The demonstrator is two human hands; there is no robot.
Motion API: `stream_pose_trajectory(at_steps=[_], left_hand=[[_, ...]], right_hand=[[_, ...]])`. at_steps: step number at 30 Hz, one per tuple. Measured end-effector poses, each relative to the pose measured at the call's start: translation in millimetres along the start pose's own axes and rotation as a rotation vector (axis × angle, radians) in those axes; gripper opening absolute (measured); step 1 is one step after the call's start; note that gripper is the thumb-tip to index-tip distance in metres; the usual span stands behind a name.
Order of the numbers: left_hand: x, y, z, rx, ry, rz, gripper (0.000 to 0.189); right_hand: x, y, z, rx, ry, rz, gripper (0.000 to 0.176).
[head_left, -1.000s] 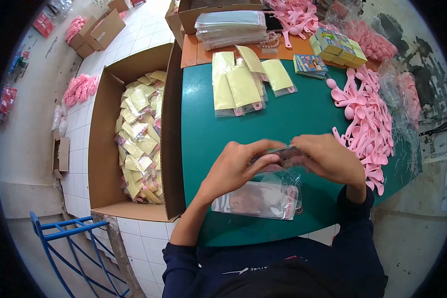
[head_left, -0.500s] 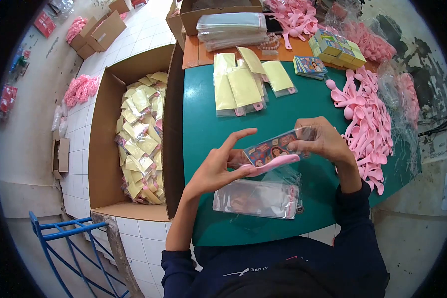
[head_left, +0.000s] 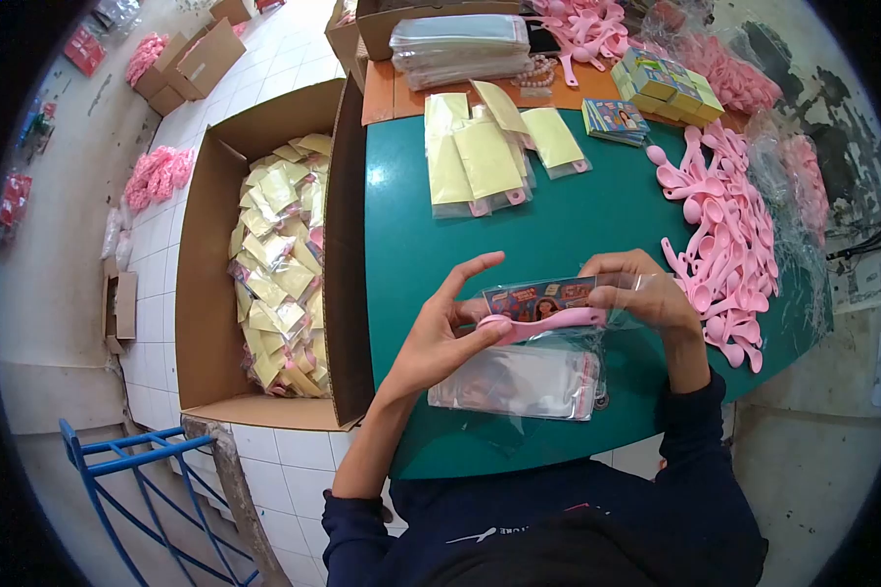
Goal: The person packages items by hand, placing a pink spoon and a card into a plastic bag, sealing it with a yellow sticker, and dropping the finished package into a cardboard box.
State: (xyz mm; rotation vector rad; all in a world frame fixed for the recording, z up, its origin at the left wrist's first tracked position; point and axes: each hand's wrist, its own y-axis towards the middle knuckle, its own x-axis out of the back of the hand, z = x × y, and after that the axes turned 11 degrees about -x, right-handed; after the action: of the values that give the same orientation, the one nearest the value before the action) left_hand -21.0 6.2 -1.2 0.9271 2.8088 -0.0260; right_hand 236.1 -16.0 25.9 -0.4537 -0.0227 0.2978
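Note:
My left hand point(head_left: 433, 342) pinches the bowl end of a pink spoon point(head_left: 563, 319) and one end of a printed card point(head_left: 531, 303), with the index finger stretched out. Card and spoon lie side by side, the card's picture face up. Around their other end, my right hand point(head_left: 648, 286) grips a clear plastic bag point(head_left: 615, 319), which overlaps the spoon's handle. Just below, on the green table point(head_left: 411, 245), lies a stack of clear bags point(head_left: 509, 380) with the top one's flap towards the right.
Pink spoons point(head_left: 724, 235) are heaped at the right. Filled packets with yellow backs point(head_left: 485, 161) lie at the back, near stacked cards point(head_left: 617, 119). A cardboard box point(head_left: 206, 293) of similar packets stands left of the table. More bags point(head_left: 455, 49) lie behind.
The card and spoon have turned nearly level and come slightly right. The clear bag now reaches over the spoon's handle end. My right hand has shifted a little right and down.

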Motion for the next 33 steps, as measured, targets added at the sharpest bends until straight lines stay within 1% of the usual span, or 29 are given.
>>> stream_pose_trajectory(at_steps=[2,3,6,8,11,14,15,17,18,21,22,23,24,25,26,27,28,29,31,33], left_hand=[[-2.3,-0.1,-0.6,0.045,-0.049,-0.035,0.063],[-3.7,0.3,-0.4,0.068,-0.075,-0.048,0.063],[-6.9,1.6,4.0,0.051,-0.139,-0.063,0.064],[-6.4,2.5,8.2,0.053,-0.155,-0.040,0.061],[-5.8,3.8,5.9,0.074,-0.170,-0.056,0.057],[-1.2,4.2,10.1,0.089,-0.153,-0.069,0.056],[0.4,4.3,12.0,0.092,-0.141,-0.066,0.057],[-4.5,5.8,13.5,0.040,-0.204,-0.176,0.061],[-7.4,6.4,14.5,0.013,-0.235,-0.228,0.063],[-10.8,3.3,23.6,-0.235,0.206,-0.380,0.069],[-10.0,0.0,23.3,-0.153,0.052,-0.253,0.068],[-11.5,-1.7,22.4,-0.026,-0.083,-0.169,0.068],[-15.2,-2.5,21.5,0.101,-0.220,-0.083,0.068],[-18.7,-3.3,21.3,0.227,-0.360,0.004,0.068],[-20.8,-4.2,22.1,0.273,-0.373,0.035,0.067],[-21.6,-5.5,21.5,0.290,-0.336,0.038,0.067],[-21.6,-7.6,20.2,0.307,-0.300,0.039,0.067],[-21.8,-10.1,19.7,0.326,-0.262,0.038,0.067],[-20.3,-14.2,24.1,0.305,-0.216,0.055,0.065],[-18.8,-13.9,24.0,0.266,-0.138,0.060,0.064]], right_hand=[[5.3,3.0,-8.0,0.032,-0.157,-0.046,0.019],[5.2,2.8,-9.5,0.025,-0.152,-0.058,0.019],[2.0,0.8,-13.5,0.003,-0.145,-0.099,0.020],[-0.8,1.7,-15.0,-0.008,-0.147,-0.132,0.022],[2.0,2.9,-16.9,-0.006,-0.041,-0.031,0.021],[7.2,-3.6,-9.2,-0.070,0.012,0.094,0.022],[8.5,-3.3,-8.9,-0.092,-0.009,0.101,0.024],[11.7,-4.1,-8.1,-0.135,-0.054,0.109,0.029],[11.8,-5.3,-7.4,-0.053,-0.127,-0.005,0.029],[2.2,-6.4,-3.5,0.209,-0.362,-0.324,0.029],[-7.2,-6.0,-0.7,0.297,-0.452,-0.420,0.029],[-15.8,-6.8,0.0,0.382,-0.540,-0.517,0.029],[-21.4,-8.8,-1.7,0.348,-0.576,-0.441,0.039],[-27.1,-11.0,-3.0,0.354,-0.679,-0.390,0.040],[-31.9,-12.5,-3.3,0.361,-0.784,-0.340,0.042],[-34.9,-13.9,-3.1,0.369,-0.888,-0.291,0.044],[-36.0,-15.1,-2.7,0.303,-0.853,-0.219,0.041],[-36.4,-15.1,-5.6,0.309,-0.861,-0.224,0.039],[-38.4,-10.2,-14.9,0.327,-0.873,-0.229,0.034],[-44.0,-6.7,-20.3,0.303,-0.849,-0.229,0.028]])
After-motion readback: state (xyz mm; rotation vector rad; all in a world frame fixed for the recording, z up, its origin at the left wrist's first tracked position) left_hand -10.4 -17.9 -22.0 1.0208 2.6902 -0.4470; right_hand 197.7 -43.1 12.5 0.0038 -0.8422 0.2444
